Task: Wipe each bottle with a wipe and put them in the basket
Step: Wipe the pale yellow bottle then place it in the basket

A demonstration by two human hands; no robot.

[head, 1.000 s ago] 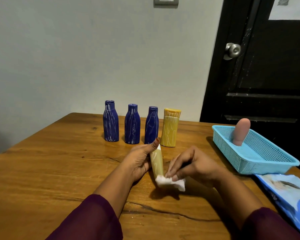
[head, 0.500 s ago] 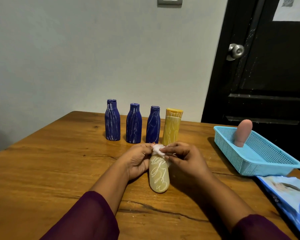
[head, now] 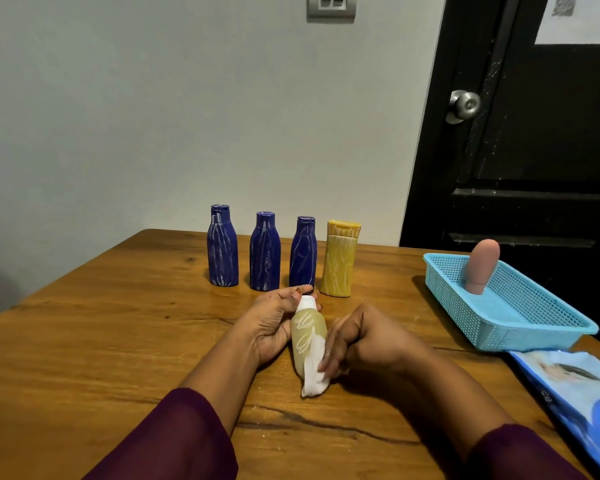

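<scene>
One pink bottle [head: 482, 268] stands in the basket [head: 534, 336]. Left hand [head: 274, 323] fingers clasp the olive bottle [head: 307, 336]; right hand [head: 361, 337] fingers press the wipe [head: 314, 379] on it. Four streaked bottles [head: 265, 252] wait on the far surface [head: 101, 341].

A big wooden table [head: 84, 341] fills the near part of the room. It has a long dark crack near the front. Behind it, far away, is a plain grey wall [head: 153, 116]. A light switch [head: 331, 5] sits high up on that wall. On the far right is a black door [head: 534, 150] with a round shiny knob [head: 465, 105].
</scene>
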